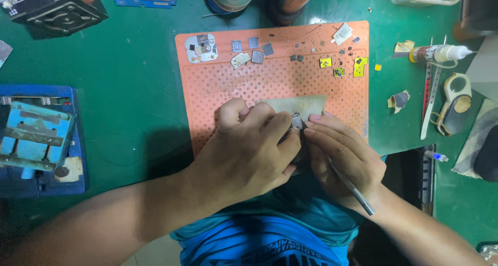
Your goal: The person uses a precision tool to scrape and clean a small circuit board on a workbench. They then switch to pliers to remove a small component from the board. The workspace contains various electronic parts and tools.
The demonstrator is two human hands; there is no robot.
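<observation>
My left hand (249, 146) rests on an orange perforated work mat (228, 84) and pinches a small metal chip (296, 121) against a worn beige pad (303, 106). My right hand (342, 154) meets it from the right, fingertips touching the chip, and holds a thin metal tool (353, 191) whose handle sticks out toward my wrist. The tool's tip is hidden under my fingers.
Small metal shields (254, 50) and yellow parts (358, 66) lie along the mat's far edge. A blue clamp fixture (36, 136) sits at the left, a black block (49, 6) top left. Tweezers (429, 97), a glue tube (441, 53) and a loupe (456, 102) lie right.
</observation>
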